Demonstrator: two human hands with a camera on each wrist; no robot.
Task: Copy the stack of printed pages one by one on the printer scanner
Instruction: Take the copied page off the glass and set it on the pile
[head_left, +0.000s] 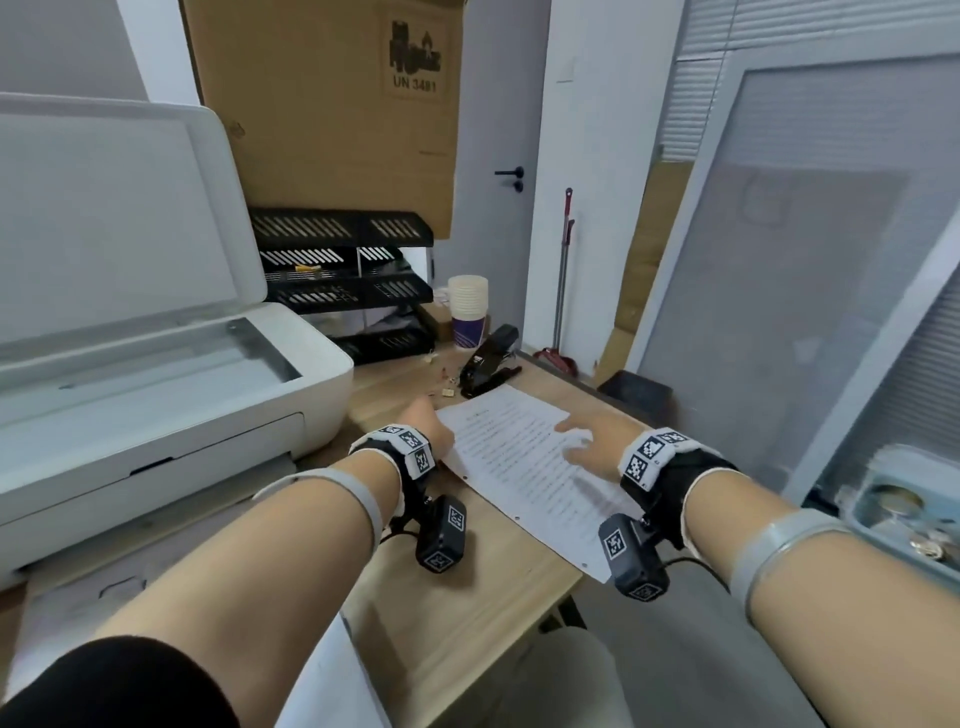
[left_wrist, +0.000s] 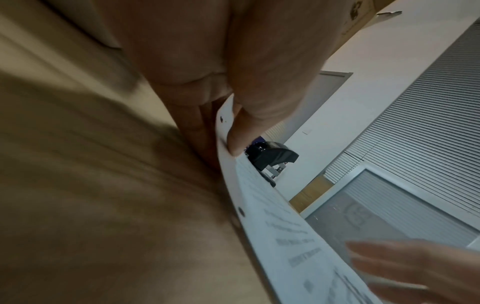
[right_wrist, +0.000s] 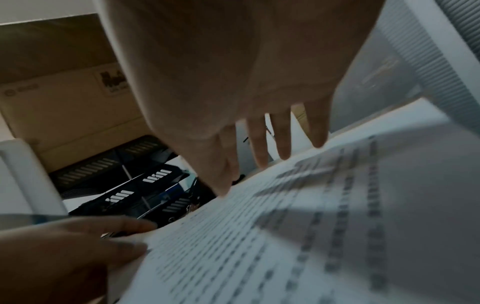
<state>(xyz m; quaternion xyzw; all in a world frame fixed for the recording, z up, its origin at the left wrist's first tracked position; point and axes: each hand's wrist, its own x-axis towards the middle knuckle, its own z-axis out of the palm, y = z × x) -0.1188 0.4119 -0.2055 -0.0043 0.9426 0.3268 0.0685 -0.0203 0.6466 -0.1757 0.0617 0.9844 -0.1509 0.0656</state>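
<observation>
A stack of printed pages (head_left: 524, 467) with punched holes lies on the wooden desk (head_left: 467, 597), right of the white printer (head_left: 171, 415). The printer's lid (head_left: 104, 208) stands raised and its scanner glass (head_left: 171, 358) is bare. My left hand (head_left: 428, 431) pinches the left edge of the top page (left_wrist: 228, 131), thumb above and fingers below, lifting it slightly. My right hand (head_left: 592, 441) lies with straight, spread fingers (right_wrist: 283, 142) pressing on the pages (right_wrist: 298, 236).
A black hole punch (head_left: 488, 364) sits just beyond the pages, with stacked paper cups (head_left: 468, 312) and a black letter tray rack (head_left: 353, 280) behind it. A big cardboard box (head_left: 332, 104) leans at the back. The desk's right edge runs beside the pages.
</observation>
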